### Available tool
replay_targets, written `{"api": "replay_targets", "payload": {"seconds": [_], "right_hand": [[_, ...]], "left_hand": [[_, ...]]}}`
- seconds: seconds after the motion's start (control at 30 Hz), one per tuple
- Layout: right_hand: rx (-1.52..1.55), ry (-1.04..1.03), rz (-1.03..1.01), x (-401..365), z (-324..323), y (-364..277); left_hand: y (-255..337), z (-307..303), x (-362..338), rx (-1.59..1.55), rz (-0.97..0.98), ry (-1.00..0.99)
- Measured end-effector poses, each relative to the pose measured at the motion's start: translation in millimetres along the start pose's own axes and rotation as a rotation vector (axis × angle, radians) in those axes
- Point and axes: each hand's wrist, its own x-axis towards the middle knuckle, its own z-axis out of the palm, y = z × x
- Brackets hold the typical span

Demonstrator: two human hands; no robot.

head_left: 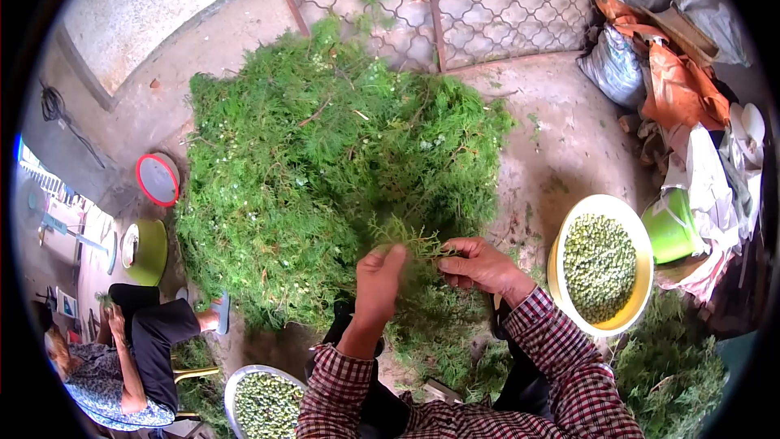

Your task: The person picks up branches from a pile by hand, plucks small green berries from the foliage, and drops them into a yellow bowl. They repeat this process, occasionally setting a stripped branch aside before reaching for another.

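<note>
Between my two hands is a green conifer sprig (410, 237) with thin feathery leaves. My left hand (379, 278) is closed, thumb up, pinching the sprig's left part. The fingers of my right hand (484, 267) are pinched together at its right end; whether a berry is between them is too small to tell. Just beyond both hands rises a big heap of cut conifer branches (268, 162), dotted with small pale berries. To the right of my right hand stands a yellow basin (556, 268) holding many green berries (600, 268).
A metal bowl (231, 394) with more berries stands at lower left. Another person (122, 366) sits at left, near a green tub (154, 252) and a red-rimmed basin (158, 180). Sacks (682, 81) and a green bucket (669, 226) are at right. A lattice gate (520, 0) closes the back.
</note>
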Motion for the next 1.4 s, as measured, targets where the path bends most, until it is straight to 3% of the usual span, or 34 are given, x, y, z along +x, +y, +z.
{"api": "replay_targets", "payload": {"seconds": [0.1, 0.2, 0.3, 0.5, 0.57, 0.63, 0.7, 0.77, 0.83, 0.9, 0.93, 1.03, 1.1, 1.13, 1.2, 1.23, 1.4], "right_hand": [[-0.099, 0.056, -0.037, -2.5, 0.9, -3.8], [-0.182, -0.038, -0.176, 3.5, -13.1, 5.2], [-0.278, -0.087, -0.159, -1.1, -19.7, 0.8], [-1.024, 0.167, -0.445, -16.0, -29.8, 0.1], [-1.171, 0.401, -0.228, -28.0, -49.6, -7.4], [-0.884, 0.647, -0.381, -44.7, -83.3, -5.2], [-0.727, 0.838, -0.363, -63.1, -130.1, 3.2], [-0.889, 1.107, -0.287, -84.7, -174.6, 11.7], [-1.239, 1.369, -0.093, -101.0, -236.8, 44.1], [-1.217, 1.603, 0.183, -109.7, -229.7, 48.6], [-1.043, 1.518, 0.273, -115.0, -231.3, 44.2], [-1.177, 1.557, 0.243, -109.1, -224.1, 43.7], [-1.119, 1.396, -0.071, -101.1, -224.5, 36.8], [-1.025, 1.349, -0.186, -93.4, -194.0, 20.5], [-0.44, 0.834, -0.478, -80.8, -132.4, 1.5], [-0.202, 0.628, -0.501, -69.7, -111.2, 4.1], [-0.553, 0.064, -0.279, -22.6, -31.3, 10.5]], "left_hand": [[3.1, 1.8, -3.8, 0.039, -0.027, -0.071], [3.3, 4.3, -5.5, 0.09, -0.048, -0.107], [4.2, 8.9, -6.7, 0.077, -0.109, -0.105], [6.9, 3.4, -7.3, 0.096, -0.141, -0.117], [21.9, -8.0, -4.5, 0.042, -0.047, -0.087], [22.5, -7.1, 2.2, -0.107, 0.099, 0.095], [15.2, -22.7, 9.2, -0.159, 0.024, 0.108], [14.0, -28.4, 10.9, -0.209, -0.046, 0.135], [18.8, -27.2, 11.4, -0.262, -0.108, 0.18], [19.9, -27.5, 13.1, -0.299, -0.109, 0.191], [16.3, -26.8, 16.0, -0.305, -0.094, 0.208], [11.6, -22.4, 18.6, -0.336, -0.092, 0.206], [8.7, -20.9, 20.8, -0.358, -0.101, 0.205], [6.2, -21.0, 22.3, -0.366, -0.105, 0.213], [1.6, -19.4, 25.4, -0.362, -0.11, 0.236], [0.2, -18.6, 26.3, -0.353, -0.115, 0.238], [-9.8, -14.8, 31.3, -0.301, -0.137, 0.211]]}}
